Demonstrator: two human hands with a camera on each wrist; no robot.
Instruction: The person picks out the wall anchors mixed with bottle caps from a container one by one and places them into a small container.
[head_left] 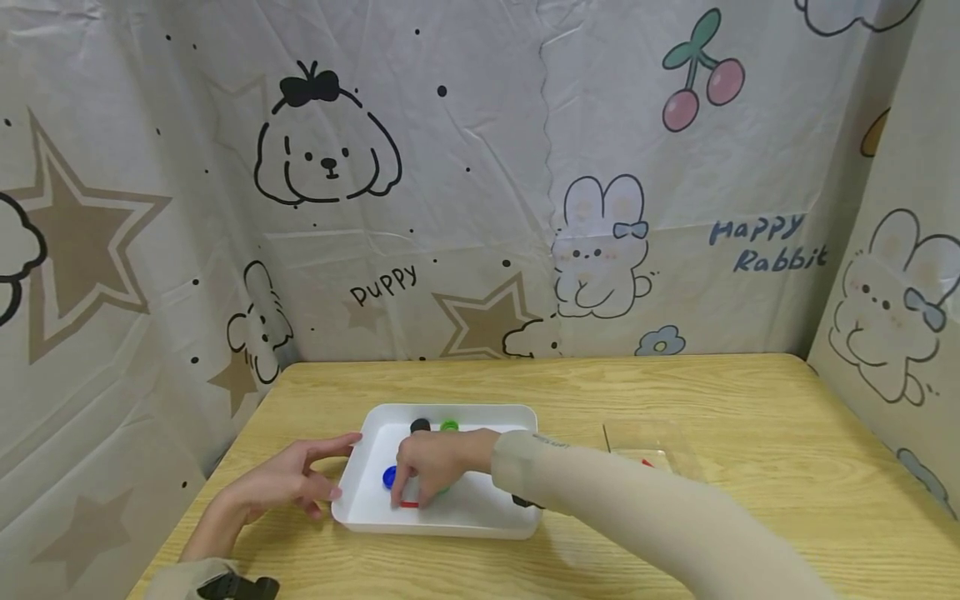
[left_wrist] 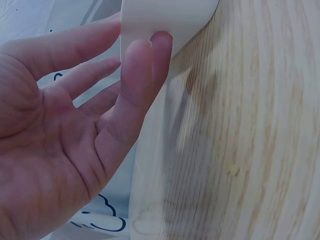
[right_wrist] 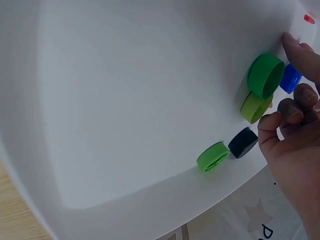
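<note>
A white tray point(head_left: 442, 528) stands on the table. My left hand point(head_left: 288, 479) touches its left wall with the thumb low and the index finger at the rim; the left wrist view shows the left fingers point(left_wrist: 135, 75) extended. Over the tray's left half, my right hand point(head_left: 435, 462) reaches down and pinches a small red-marked piece point(head_left: 409, 504) between thumb and index finger; its full shape is hidden. Beside that hand lie a blue cap point(head_left: 389, 477), a black cap point(head_left: 420, 425) and a light green cap point(head_left: 449, 426). A dark green cap point(right_wrist: 265, 76) and a yellow-green cap point(right_wrist: 254, 107) lean together.
A clear plastic box point(head_left: 678, 442) with something red inside stands right of the tray, partly behind the right forearm. The wooden table point(head_left: 480, 379) meets a printed cloth point(head_left: 480, 208) at the back and sides.
</note>
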